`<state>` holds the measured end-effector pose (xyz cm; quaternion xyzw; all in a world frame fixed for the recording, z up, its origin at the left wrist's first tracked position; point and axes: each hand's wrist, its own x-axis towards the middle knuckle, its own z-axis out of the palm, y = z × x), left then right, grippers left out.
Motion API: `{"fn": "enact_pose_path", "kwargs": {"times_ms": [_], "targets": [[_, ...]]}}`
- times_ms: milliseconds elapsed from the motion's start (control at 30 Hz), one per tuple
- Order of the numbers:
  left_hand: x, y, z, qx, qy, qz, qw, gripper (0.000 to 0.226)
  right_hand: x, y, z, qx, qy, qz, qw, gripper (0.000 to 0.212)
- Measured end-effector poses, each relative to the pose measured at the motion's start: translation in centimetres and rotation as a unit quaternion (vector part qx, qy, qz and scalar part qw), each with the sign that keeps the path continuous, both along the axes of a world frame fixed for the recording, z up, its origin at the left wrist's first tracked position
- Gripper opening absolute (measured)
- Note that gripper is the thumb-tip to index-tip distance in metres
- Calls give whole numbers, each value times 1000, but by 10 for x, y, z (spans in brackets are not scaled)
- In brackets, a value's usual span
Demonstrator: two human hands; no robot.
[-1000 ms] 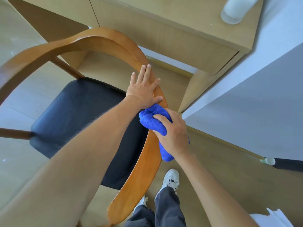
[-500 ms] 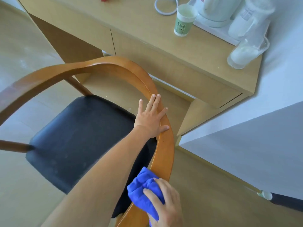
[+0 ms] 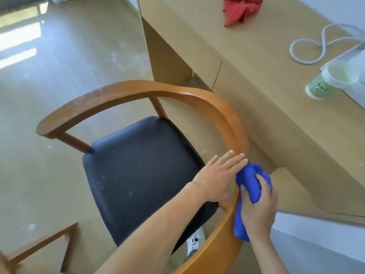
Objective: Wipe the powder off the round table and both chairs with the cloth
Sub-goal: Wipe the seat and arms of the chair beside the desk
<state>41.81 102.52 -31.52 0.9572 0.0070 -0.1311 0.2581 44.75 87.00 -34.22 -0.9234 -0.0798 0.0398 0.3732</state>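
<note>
Wooden armchair, black seat, faint powder on the far arm rail. Left hand: flat, fingers spread, pressed on the curved backrest, likely steadying it. Right hand: closed round the bunched blue cloth, rubbing the backrest's outer edge. Desk just beside.

Both forearms are bare, no sleeves showing; a white shoe, apparently a sneaker, shows below.

seat – open from above | backrest – desk front just beside, narrow gap
</note>
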Motion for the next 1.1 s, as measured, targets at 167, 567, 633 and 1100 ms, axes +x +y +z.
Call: {"fn": "enact_pose_path", "kwargs": {"times_ms": [167,567,633,1100], "targets": [[-9,10,2,11,-5,121,993,78,76,77,26,2,-150,105,983,44],[-156,53,-56,-18,110,417,902,64,50,238,-2,-194,-156,534,808,37],[-189,56,-66,-18,134,447,884,63,8,231,-34,-203,-38,541,816,38],[-296,60,-172,47,133,580,802,62,-104,266,-165,-168,-90,438,879,50]]}}
